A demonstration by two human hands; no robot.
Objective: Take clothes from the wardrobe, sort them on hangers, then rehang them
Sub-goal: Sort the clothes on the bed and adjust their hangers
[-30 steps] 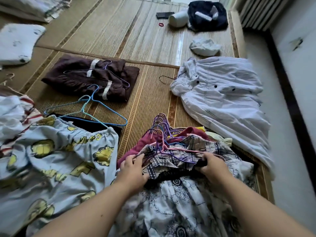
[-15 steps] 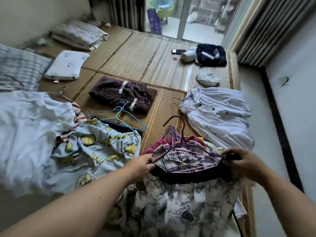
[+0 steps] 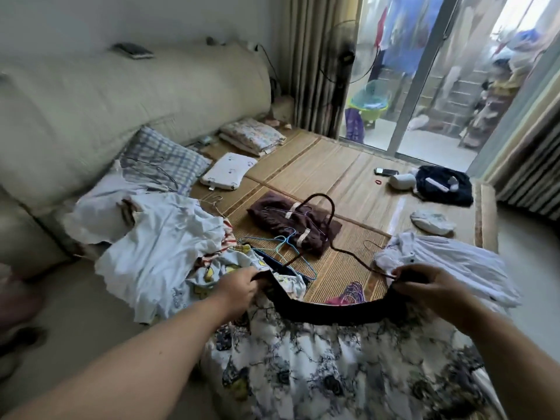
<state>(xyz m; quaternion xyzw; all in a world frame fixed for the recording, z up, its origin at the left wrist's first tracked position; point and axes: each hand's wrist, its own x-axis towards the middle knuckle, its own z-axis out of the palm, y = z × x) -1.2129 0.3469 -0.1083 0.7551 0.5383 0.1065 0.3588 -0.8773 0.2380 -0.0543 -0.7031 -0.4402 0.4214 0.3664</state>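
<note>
Two hands, the left hand (image 3: 239, 287) and the right hand (image 3: 424, 286), held well apart, each grip one end of the black waistband on a white skirt with inky dark floral print (image 3: 333, 359). A moment ago it lay pressed on the heap. Now it hangs lifted above the purple and pink wire hangers (image 3: 353, 291) on the woven straw bed mat (image 3: 333, 177), so it looks freed for hanging. No brand, label or writing is legible.
</note>
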